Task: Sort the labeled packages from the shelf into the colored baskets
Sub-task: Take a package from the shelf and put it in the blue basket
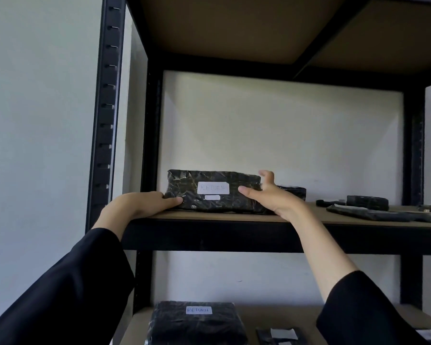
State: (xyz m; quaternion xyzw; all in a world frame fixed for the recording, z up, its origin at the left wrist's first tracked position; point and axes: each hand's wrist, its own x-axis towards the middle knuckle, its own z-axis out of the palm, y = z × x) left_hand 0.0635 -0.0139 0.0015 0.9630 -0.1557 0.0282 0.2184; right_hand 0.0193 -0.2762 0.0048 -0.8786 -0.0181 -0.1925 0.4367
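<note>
A black wrapped package [217,180] with a white label reading RETURN stands on its long edge on the upper shelf board [309,216]. My left hand [139,202] lies on the shelf board with its thumb against the package's lower left corner. My right hand [269,192] is at the package's right end, thumb across its front face and fingers spread behind the end; the fingers are straight. No basket is in view.
More black packages lie on the same shelf to the right [368,202], one directly behind my right hand [294,191]. On the lower shelf sits another RETURN package [197,322] and a flat one [279,336]. Black metal uprights [105,120] frame the shelf.
</note>
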